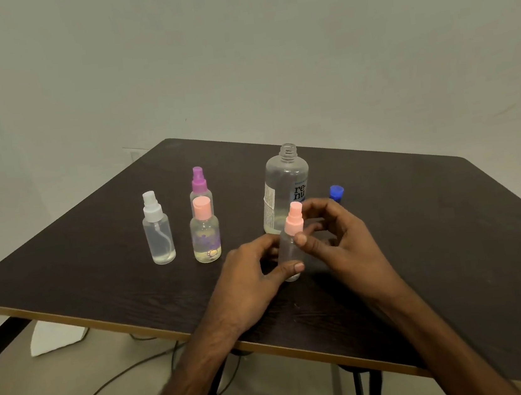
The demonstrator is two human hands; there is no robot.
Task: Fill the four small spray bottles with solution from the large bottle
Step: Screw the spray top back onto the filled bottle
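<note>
Left grip [252, 273] holding clear small bottle [286, 248], right grip [339, 237] pinching its pink spray top [294, 219], uncapped large bottle [285, 181] behind.

One head cam, wide-angle, faces fwd/down over table [97, 266] from near edge, close range.

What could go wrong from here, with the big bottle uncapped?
The large bottle stands open right behind both hands; a bump from the right hand could tip it and spill.
The left hand holds the pink-topped spray bottle low on its body while the right pinches its top; if that grip slips, it may topple.
The blue cap sits just behind the right hand, easy to knock away.
</note>
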